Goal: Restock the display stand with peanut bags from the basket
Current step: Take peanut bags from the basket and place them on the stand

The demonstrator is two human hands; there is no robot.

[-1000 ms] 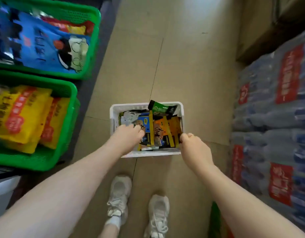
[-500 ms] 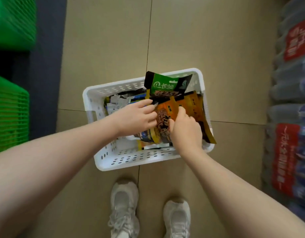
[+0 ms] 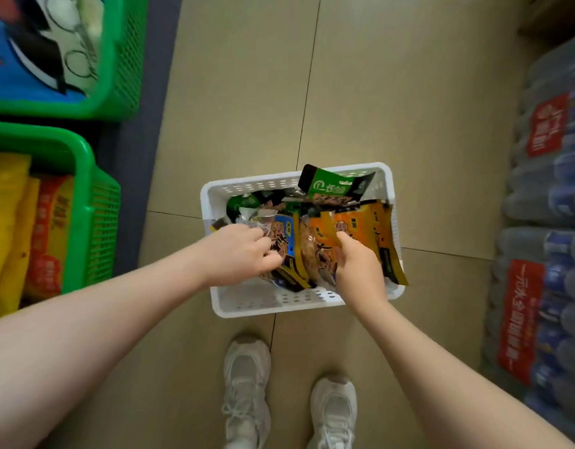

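Note:
A white perforated basket [image 3: 273, 303] sits on the tiled floor in front of my feet, packed with upright snack bags. My left hand [image 3: 244, 254] is inside it, fingers curled on a blue peanut bag [image 3: 284, 236]. My right hand [image 3: 357, 270] grips orange peanut bags [image 3: 318, 251] near the basket's right side. A green bag [image 3: 334, 187] leans on the far rim. On the left, the display stand's green bins [image 3: 101, 215] hold yellow and red bags.
A second green bin [image 3: 124, 69] at upper left holds blue packs. Shrink-wrapped bottled water packs [image 3: 545, 254] are stacked along the right. My two white shoes [image 3: 247, 384] stand just behind the basket on beige tiles.
Both hands moved from the basket's near rim into the bags. The view swung down over the basket, then back left, bringing the green bins' contents into sight again.

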